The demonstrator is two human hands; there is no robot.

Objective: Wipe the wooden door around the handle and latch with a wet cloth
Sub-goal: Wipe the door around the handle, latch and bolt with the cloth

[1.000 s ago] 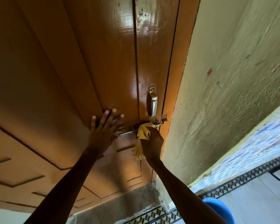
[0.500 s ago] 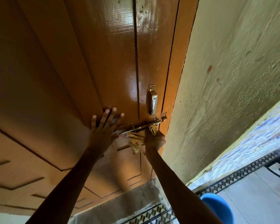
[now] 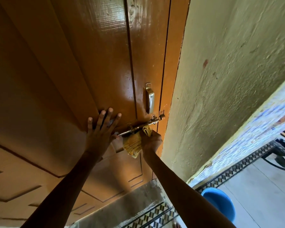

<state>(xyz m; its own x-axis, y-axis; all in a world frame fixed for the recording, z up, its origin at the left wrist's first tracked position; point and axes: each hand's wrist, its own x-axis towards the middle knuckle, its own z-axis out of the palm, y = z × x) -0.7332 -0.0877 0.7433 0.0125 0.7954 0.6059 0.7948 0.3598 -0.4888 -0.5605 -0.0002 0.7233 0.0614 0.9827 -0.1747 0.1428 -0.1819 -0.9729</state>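
Observation:
A glossy brown wooden door [image 3: 92, 66] fills the left and centre of the view. A metal pull handle [image 3: 150, 99] is fixed near its right edge, and a sliding bolt latch [image 3: 143, 125] runs slantwise just below it. My right hand [image 3: 152, 141] grips a bunched yellow cloth [image 3: 133, 144] and presses it against the door directly under the latch bar. My left hand [image 3: 100, 130] lies flat on the door, fingers spread, just left of the latch.
A rough pale green wall [image 3: 229, 79] stands right of the door frame. A blue plastic tub [image 3: 220, 204] sits on the tiled floor at lower right. Patterned border tiles [image 3: 237, 170] run along the wall base, beside a dark metal frame [image 3: 283, 155].
My right hand with the cloth dropped from over the latch bar to below it, uncovering the bolt. My left hand stayed flat on the door.

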